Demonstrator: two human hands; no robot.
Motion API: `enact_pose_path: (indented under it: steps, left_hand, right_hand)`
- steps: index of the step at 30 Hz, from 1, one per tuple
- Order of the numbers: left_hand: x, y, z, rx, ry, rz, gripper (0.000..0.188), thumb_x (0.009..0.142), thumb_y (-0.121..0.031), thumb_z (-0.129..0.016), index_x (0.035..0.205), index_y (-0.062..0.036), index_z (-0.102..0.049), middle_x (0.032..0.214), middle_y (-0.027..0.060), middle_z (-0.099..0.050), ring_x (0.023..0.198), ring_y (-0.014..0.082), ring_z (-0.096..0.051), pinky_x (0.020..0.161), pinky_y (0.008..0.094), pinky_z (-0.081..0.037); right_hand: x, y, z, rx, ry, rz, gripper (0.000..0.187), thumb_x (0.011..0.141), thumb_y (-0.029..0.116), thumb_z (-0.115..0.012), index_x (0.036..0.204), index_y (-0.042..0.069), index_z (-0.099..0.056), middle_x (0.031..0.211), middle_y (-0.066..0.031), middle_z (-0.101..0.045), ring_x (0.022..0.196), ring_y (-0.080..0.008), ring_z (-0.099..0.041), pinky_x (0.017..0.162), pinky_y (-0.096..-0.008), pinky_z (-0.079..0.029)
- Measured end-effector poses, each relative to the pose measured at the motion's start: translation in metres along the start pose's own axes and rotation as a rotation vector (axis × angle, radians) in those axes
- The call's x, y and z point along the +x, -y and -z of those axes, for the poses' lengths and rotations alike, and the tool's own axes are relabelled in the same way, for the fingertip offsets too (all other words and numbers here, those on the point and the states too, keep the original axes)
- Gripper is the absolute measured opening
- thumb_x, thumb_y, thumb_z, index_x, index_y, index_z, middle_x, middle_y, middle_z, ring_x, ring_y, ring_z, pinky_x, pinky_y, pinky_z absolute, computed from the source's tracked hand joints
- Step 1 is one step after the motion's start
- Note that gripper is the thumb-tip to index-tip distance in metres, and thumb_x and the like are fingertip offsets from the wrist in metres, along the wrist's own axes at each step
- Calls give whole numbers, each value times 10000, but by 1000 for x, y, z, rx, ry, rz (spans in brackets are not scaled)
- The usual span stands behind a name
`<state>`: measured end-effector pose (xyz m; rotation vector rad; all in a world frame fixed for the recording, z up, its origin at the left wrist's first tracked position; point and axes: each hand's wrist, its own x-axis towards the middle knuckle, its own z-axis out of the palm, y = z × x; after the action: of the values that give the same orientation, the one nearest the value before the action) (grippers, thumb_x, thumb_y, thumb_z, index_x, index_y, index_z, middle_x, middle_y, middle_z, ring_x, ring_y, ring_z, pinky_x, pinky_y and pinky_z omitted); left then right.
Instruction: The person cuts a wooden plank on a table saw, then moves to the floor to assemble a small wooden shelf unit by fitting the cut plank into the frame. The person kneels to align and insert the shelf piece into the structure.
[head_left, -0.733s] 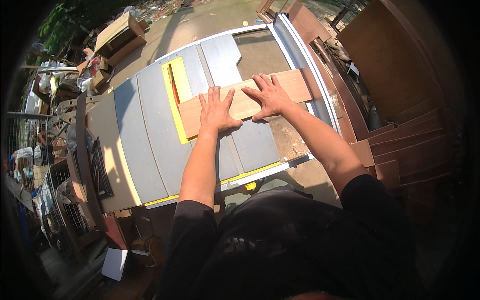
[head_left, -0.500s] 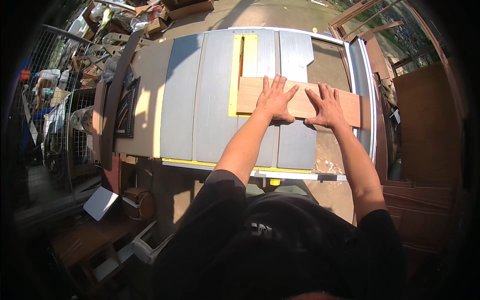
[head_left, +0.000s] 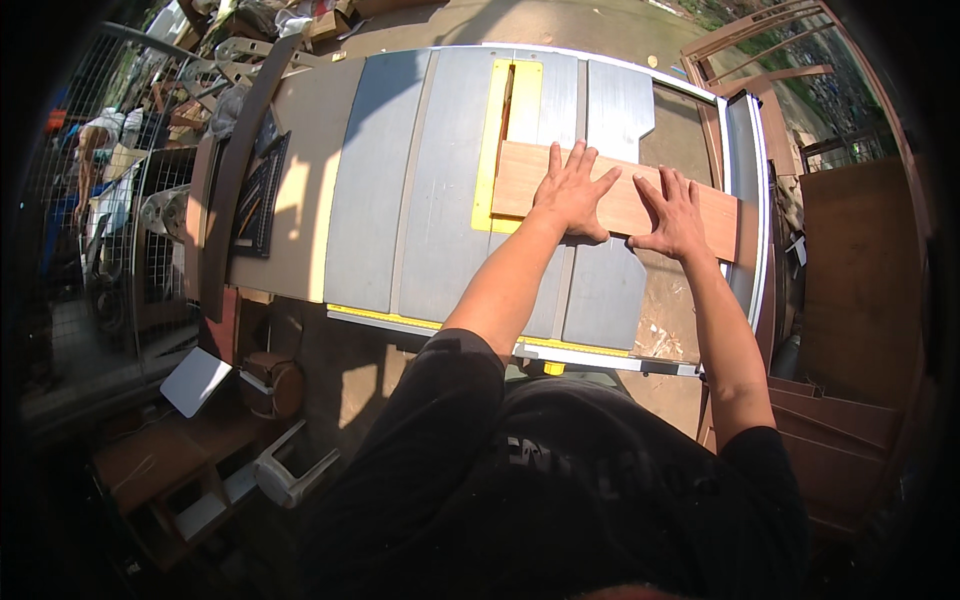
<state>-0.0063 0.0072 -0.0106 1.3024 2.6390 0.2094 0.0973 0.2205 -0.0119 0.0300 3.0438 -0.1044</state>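
A flat wooden board (head_left: pixel 620 200) lay crosswise on the grey top of a table saw (head_left: pixel 400 200), its left end over the yellow throat plate (head_left: pixel 505 120) and its right end reaching the metal rail (head_left: pixel 748 200) at the table's right side. The left hand (head_left: pixel 572 192) pressed flat on the board near its middle, fingers spread wide and pointing away from the person, gripping nothing. The right hand (head_left: pixel 675 215) lay just beside it, also flat on the board with fingers splayed. Sawdust (head_left: pixel 660 335) lay on the near right corner of the table. To the left of the saw stood a wire fence (head_left: pixel 130 230) with clutter behind it, and brown wooden panels (head_left: pixel 860 270) stood at the right.
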Motion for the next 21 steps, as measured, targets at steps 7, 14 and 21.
enact_pose_path:
  steps: [7,14,21]
  left_hand:
    - [3,2,-7,18,-22,-8,1117,563,-590,-792,1543,-285,-351,1580,206,-291,1511,395,-135,1193,643,-66]
    - [4,4,-6,16,-31,-14,1115,559,-585,-797,1540,-288,-358,1582,206,-284,1510,396,-136,1195,641,-61]
    - [8,2,-3,15,-15,-2,1116,551,-553,-797,1541,-295,-352,1577,209,-287,1510,389,-144,1205,628,-50]
  right_hand:
    - [2,-1,-4,-14,2,-5,1199,462,780,-754,1515,330,-399,1571,-214,-302,1469,-403,-237,1196,-601,-145]
    - [3,0,-5,-29,-1,-16,1195,469,782,-751,1519,338,-391,1571,-213,-306,1474,-401,-233,1197,-600,-144]
    - [1,-2,-6,-41,3,-37,1172,484,776,-747,1518,362,-383,1565,-208,-313,1475,-392,-237,1200,-594,-142]
